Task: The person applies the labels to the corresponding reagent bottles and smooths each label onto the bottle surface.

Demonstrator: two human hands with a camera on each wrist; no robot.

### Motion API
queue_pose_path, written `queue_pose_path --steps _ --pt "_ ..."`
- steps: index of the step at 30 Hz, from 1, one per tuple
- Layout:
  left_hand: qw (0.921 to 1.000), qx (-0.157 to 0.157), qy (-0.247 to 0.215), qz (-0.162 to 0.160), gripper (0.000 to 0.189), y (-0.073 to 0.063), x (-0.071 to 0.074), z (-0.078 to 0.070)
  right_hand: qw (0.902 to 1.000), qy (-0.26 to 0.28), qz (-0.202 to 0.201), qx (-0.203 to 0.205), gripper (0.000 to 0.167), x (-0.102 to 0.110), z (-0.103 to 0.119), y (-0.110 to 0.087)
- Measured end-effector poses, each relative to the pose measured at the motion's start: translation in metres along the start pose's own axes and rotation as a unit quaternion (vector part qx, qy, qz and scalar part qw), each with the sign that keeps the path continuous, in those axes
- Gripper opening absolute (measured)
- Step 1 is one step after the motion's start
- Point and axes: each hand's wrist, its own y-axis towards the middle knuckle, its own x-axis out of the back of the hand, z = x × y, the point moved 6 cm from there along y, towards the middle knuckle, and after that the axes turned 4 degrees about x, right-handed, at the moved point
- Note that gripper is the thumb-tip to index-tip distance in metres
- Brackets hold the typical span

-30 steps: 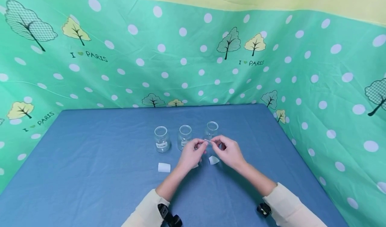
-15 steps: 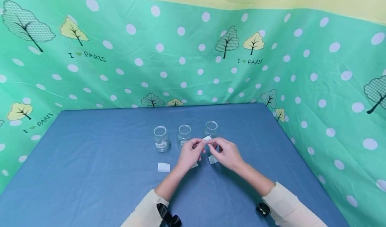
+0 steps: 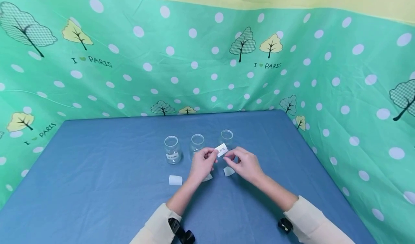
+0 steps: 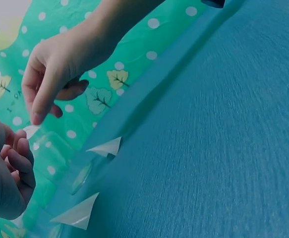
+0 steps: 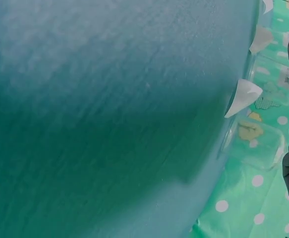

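Note:
A small white label [image 3: 222, 150] with dark printing is held up between both hands in the head view. My left hand [image 3: 202, 164] pinches its left end between thumb and fingers. At its lower right corner, the thumb and forefinger of my right hand [image 3: 244, 164] pinch the edge. Just behind stands a clear glass jar [image 3: 226, 138], partly covered by the label and right hand. A middle glass jar [image 3: 197, 143] is partly hidden by the left hand. Further left, a third glass jar [image 3: 172, 149] bears a printed white label [image 3: 172, 156].
Pieces of white paper lie on the blue tablecloth [image 3: 113, 186]: a flat one [image 3: 175, 180] at left, one [image 3: 207, 178] beside the left wrist, and a curled one [image 3: 228, 171] below the hands. A green dotted curtain [image 3: 181, 56] hangs behind and at the sides.
The label has turned from nearly edge-on to showing its printed face. My left hand has shifted slightly left, while the right fingers have moved to the label's lower right. The jars stay put.

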Motion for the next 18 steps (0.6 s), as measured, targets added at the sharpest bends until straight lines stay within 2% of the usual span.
queue_pose_path --steps 4,10,14,18 --pt "0.9999 -0.003 0.012 0.008 0.02 -0.001 0.0 0.001 0.9968 0.036 -0.019 -0.069 0.006 0.003 -0.011 0.003" --pt "0.9989 -0.019 0.035 0.024 0.019 -0.002 -0.002 -0.002 0.9784 0.101 0.019 -0.179 0.009 -0.003 -0.027 0.002" --pt "0.9977 -0.031 0.05 0.034 0.02 -0.002 -0.003 -0.004 0.9651 0.14 0.026 -0.22 0.013 -0.005 -0.033 0.002" --pt "0.9946 -0.044 0.083 0.044 0.022 -0.002 -0.004 -0.004 0.9587 0.156 0.04 -0.234 0.014 -0.007 -0.037 0.001"
